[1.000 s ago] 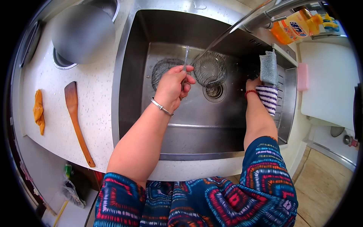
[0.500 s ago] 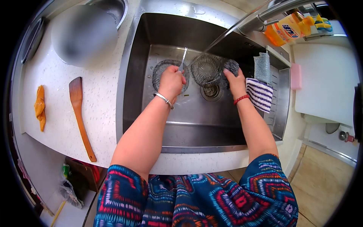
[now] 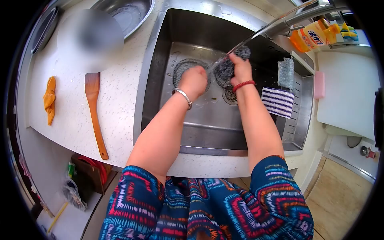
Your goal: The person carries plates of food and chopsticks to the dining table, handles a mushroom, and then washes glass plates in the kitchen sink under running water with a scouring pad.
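Observation:
My left hand [image 3: 194, 83] is closed over a clear glass dish [image 3: 179, 71] at the left of the sink; whatever it grips is hidden by the fist. Beneath the faucet [image 3: 276, 31], my right hand [image 3: 242, 71] holds a dark mesh scourer [image 3: 243, 52], with the thumb across it. A second ribbed glass dish [image 3: 223, 75] lies on the sink floor beside the right hand, near the drain [image 3: 229, 95]. Water runs between the hands.
A striped cloth [image 3: 277, 102] and a grey mesh pad [image 3: 285, 73] hang at the sink's right. An orange soap bottle [image 3: 313, 36] stands behind. Left on the counter are a wooden spatula [image 3: 93, 108], an orange cloth [image 3: 49, 100] and a metal pan [image 3: 130, 18].
The right hand has brought the dark scourer from the sink's right side leftward to the water. The metal utensil seen earlier in the left hand no longer shows. The view has shifted slightly.

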Demonstrator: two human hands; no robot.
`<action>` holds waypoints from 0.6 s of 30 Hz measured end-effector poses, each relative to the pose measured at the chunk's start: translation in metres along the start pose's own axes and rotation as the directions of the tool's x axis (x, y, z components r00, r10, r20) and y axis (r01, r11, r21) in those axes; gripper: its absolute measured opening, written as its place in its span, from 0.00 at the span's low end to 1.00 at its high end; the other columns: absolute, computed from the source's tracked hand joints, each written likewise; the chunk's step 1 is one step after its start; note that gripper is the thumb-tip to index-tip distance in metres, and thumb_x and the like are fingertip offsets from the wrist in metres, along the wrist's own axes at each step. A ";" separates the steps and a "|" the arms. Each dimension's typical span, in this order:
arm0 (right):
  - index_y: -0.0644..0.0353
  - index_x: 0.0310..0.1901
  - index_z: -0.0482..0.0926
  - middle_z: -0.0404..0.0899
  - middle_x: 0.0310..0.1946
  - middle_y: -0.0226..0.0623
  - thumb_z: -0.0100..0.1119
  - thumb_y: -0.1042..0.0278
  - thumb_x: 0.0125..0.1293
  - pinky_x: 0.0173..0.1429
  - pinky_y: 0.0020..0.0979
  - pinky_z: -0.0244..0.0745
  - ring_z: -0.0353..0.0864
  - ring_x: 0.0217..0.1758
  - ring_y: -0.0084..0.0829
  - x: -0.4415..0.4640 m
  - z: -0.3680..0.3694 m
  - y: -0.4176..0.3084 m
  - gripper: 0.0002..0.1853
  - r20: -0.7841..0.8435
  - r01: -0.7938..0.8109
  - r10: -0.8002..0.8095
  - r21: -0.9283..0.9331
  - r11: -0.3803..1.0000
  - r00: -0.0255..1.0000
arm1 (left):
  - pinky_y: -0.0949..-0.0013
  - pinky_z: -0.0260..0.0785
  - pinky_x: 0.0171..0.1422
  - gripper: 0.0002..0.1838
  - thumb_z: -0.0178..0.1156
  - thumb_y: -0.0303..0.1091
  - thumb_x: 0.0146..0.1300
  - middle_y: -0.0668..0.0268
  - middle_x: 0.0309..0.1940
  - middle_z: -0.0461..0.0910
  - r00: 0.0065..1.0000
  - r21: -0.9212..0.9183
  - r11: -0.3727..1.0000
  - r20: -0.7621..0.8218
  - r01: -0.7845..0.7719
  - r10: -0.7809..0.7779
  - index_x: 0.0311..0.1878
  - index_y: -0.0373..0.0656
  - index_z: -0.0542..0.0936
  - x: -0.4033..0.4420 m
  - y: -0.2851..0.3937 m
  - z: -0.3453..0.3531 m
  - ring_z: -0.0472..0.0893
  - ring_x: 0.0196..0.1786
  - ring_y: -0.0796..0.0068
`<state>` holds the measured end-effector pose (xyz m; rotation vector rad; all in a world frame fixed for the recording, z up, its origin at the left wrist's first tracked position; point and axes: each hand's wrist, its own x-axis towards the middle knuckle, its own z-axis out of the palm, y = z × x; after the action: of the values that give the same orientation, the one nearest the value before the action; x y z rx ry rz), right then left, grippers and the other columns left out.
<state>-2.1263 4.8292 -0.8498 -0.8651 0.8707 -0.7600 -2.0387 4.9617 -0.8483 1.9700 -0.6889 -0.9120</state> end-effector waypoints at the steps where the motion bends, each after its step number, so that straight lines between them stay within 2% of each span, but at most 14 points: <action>1: 0.63 0.34 0.71 0.75 0.25 0.36 0.54 0.76 0.53 0.32 0.32 0.73 0.76 0.28 0.30 0.006 -0.007 -0.004 0.06 -0.014 0.008 -0.008 -0.002 1.000 1.000 | 0.63 0.67 0.38 0.10 0.51 0.34 0.52 0.49 0.27 0.76 1.000 -0.001 1.000 0.000 0.002 -0.002 0.29 0.35 0.74 0.008 -0.005 -0.005 0.77 0.33 0.56; 2: 0.63 0.34 0.71 0.75 0.25 0.36 0.54 0.76 0.53 0.32 0.32 0.73 0.76 0.28 0.30 0.005 -0.008 -0.005 0.06 -0.015 0.007 -0.007 -0.003 1.000 1.000 | 0.62 0.67 0.38 0.10 0.52 0.34 0.51 0.49 0.27 0.76 0.984 -0.192 0.971 -0.078 0.144 -0.161 0.29 0.35 0.74 0.013 -0.006 -0.015 0.77 0.33 0.55; 3: 0.64 0.36 0.71 0.75 0.27 0.37 0.55 0.74 0.53 0.32 0.31 0.73 0.76 0.29 0.30 0.004 -0.009 -0.006 0.09 0.021 -0.124 0.131 -0.199 0.972 0.991 | 0.61 0.67 0.38 0.10 0.52 0.34 0.50 0.48 0.26 0.77 0.937 -0.383 0.886 -0.123 0.259 -0.327 0.29 0.35 0.74 0.015 -0.008 -0.022 0.77 0.33 0.55; 4: 0.65 0.38 0.71 0.75 0.29 0.38 0.56 0.71 0.52 0.32 0.31 0.73 0.76 0.30 0.30 0.003 -0.010 -0.006 0.12 0.029 -0.239 0.271 -0.390 0.889 0.962 | 0.61 0.67 0.38 0.10 0.52 0.34 0.50 0.48 0.26 0.77 0.937 -0.384 0.886 -0.122 0.261 -0.329 0.29 0.35 0.74 0.013 -0.010 -0.024 0.77 0.33 0.55; 5: 0.67 0.46 0.68 0.75 0.35 0.43 0.59 0.65 0.50 0.39 0.33 0.73 0.77 0.35 0.34 -0.004 -0.009 0.003 0.22 0.062 -0.177 0.274 -0.623 0.762 0.960 | 0.60 0.67 0.39 0.11 0.53 0.34 0.49 0.48 0.28 0.77 0.901 -0.311 0.905 -0.229 0.291 -0.369 0.31 0.35 0.75 0.007 -0.009 -0.027 0.77 0.35 0.54; 6: 0.66 0.48 0.66 0.75 0.38 0.46 0.60 0.63 0.49 0.44 0.33 0.71 0.77 0.39 0.38 -0.012 -0.007 0.018 0.26 0.088 0.010 0.103 -0.806 0.591 0.991 | 0.59 0.68 0.41 0.12 0.53 0.34 0.48 0.48 0.29 0.77 0.855 -0.239 0.914 -0.337 0.328 -0.395 0.33 0.35 0.75 0.004 -0.009 -0.029 0.77 0.37 0.54; 7: 0.66 0.51 0.65 0.75 0.41 0.49 0.60 0.61 0.47 0.49 0.33 0.70 0.76 0.44 0.42 -0.021 -0.007 0.031 0.30 0.159 0.169 -0.057 -0.922 0.347 0.986 | 0.59 0.68 0.41 0.12 0.53 0.34 0.48 0.48 0.29 0.77 0.854 -0.239 0.913 -0.336 0.330 -0.397 0.33 0.35 0.75 0.009 -0.027 -0.025 0.77 0.37 0.54; 9: 0.61 0.56 0.60 0.71 0.48 0.52 0.59 0.57 0.48 0.55 0.34 0.65 0.70 0.52 0.47 -0.042 0.006 0.025 0.34 0.179 0.156 0.135 -0.974 0.163 0.975 | 0.60 0.69 0.45 0.15 0.53 0.35 0.48 0.49 0.34 0.77 0.794 0.078 0.913 -0.526 0.401 -0.304 0.37 0.36 0.75 0.019 -0.060 -0.016 0.77 0.42 0.54; 10: 0.55 0.53 0.66 0.70 0.49 0.47 0.59 0.55 0.49 0.52 0.37 0.67 0.69 0.52 0.47 -0.044 0.006 0.032 0.29 0.219 0.199 0.192 -0.973 0.116 0.957 | 0.60 0.69 0.48 0.15 0.53 0.34 0.47 0.49 0.38 0.77 0.801 0.062 0.890 -0.468 0.452 -0.374 0.39 0.38 0.76 0.017 -0.061 -0.010 0.76 0.45 0.53; 11: 0.55 0.53 0.66 0.70 0.49 0.47 0.59 0.55 0.49 0.52 0.37 0.67 0.69 0.52 0.47 -0.044 0.004 0.043 0.29 0.217 0.197 0.192 -0.973 0.121 0.957 | 0.60 0.69 0.48 0.15 0.53 0.34 0.47 0.49 0.38 0.77 0.801 0.068 0.889 -0.468 0.452 -0.372 0.39 0.38 0.76 0.015 -0.060 -0.007 0.76 0.45 0.53; 13: 0.51 0.48 0.71 0.69 0.47 0.43 0.59 0.54 0.50 0.50 0.38 0.69 0.71 0.50 0.44 -0.043 0.001 0.064 0.23 0.351 0.401 0.262 -0.900 -0.170 0.899 | 0.60 0.69 0.47 0.16 0.55 0.35 0.47 0.50 0.39 0.77 0.783 0.221 0.830 -0.518 0.511 -0.344 0.39 0.38 0.76 0.016 -0.062 0.001 0.76 0.44 0.53; 14: 0.50 0.44 0.73 0.69 0.44 0.40 0.58 0.53 0.51 0.47 0.39 0.70 0.72 0.47 0.42 -0.046 0.003 0.066 0.19 0.377 0.426 0.234 -0.879 -0.216 0.896 | 0.60 0.69 0.47 0.16 0.55 0.35 0.47 0.50 0.39 0.77 0.784 0.226 0.829 -0.518 0.511 -0.342 0.39 0.38 0.76 0.021 -0.073 0.003 0.76 0.44 0.53; 17: 0.49 0.45 0.73 0.69 0.44 0.40 0.57 0.51 0.51 0.48 0.39 0.70 0.73 0.47 0.41 -0.043 -0.001 0.066 0.20 0.440 0.473 0.194 -0.862 -0.183 0.877 | 0.62 0.69 0.46 0.16 0.56 0.36 0.46 0.50 0.38 0.77 0.841 0.140 0.885 -0.405 0.444 -0.358 0.39 0.38 0.77 0.038 -0.102 0.002 0.77 0.44 0.55; 18: 0.49 0.45 0.73 0.69 0.44 0.40 0.57 0.51 0.51 0.48 0.39 0.70 0.73 0.47 0.41 -0.043 -0.003 0.066 0.20 0.437 0.470 0.193 -0.864 -0.183 0.878 | 0.65 0.68 0.43 0.15 0.59 0.33 0.45 0.54 0.33 0.77 0.845 -0.020 0.912 -0.368 0.409 -0.387 0.36 0.35 0.76 0.039 -0.104 0.002 0.77 0.38 0.62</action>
<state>-2.1340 4.8939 -0.8944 -2.6047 0.8254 0.2633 -2.0044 4.9834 -0.9518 2.3033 -0.0883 -0.7303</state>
